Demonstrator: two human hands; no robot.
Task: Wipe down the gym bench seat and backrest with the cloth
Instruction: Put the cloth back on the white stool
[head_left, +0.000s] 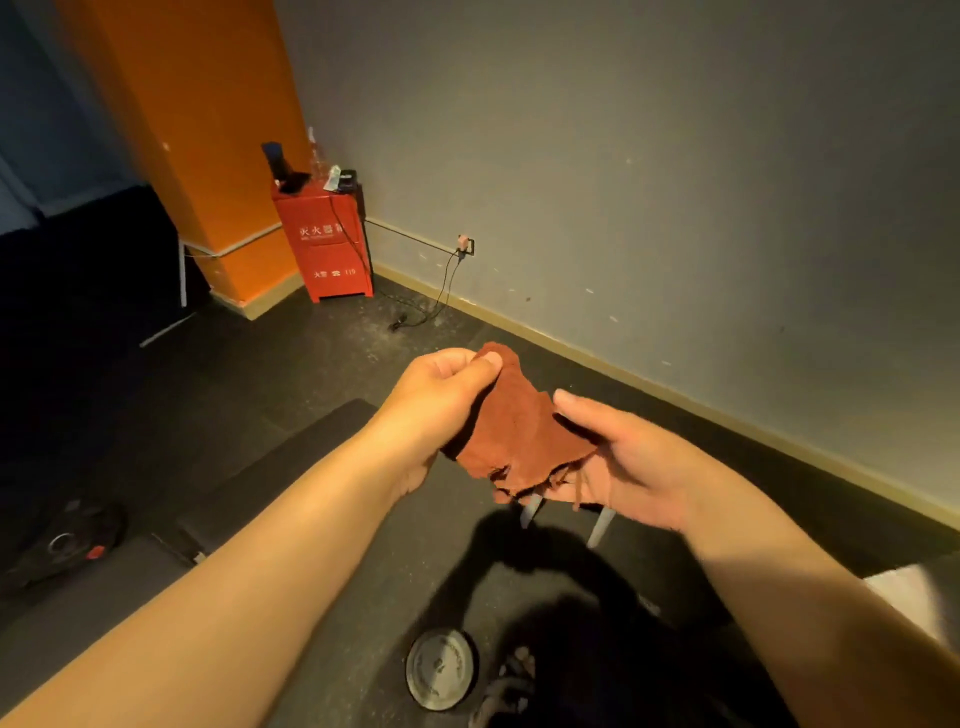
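A reddish-brown cloth (519, 431) with a frayed lower edge hangs in front of me. My left hand (441, 395) pinches its top corner between thumb and fingers. My right hand (628, 457) lies palm up under the lower edge, fingers relaxed, thumb straight and apart from the fabric. Below both hands runs the dark padded gym bench (291, 462), reaching toward the lower left, where a second grey pad (88, 603) joins it at a hinge. Two metal bench legs (532, 512) show under the cloth. Neither hand touches the bench.
A weight plate (441, 670) lies on the dark floor beside my sandalled foot (511, 675). Another plate (67, 540) sits at the left. A red fire-extinguisher cabinet (327, 244) stands against an orange pillar (197, 130). A cable (421, 312) trails from a wall socket.
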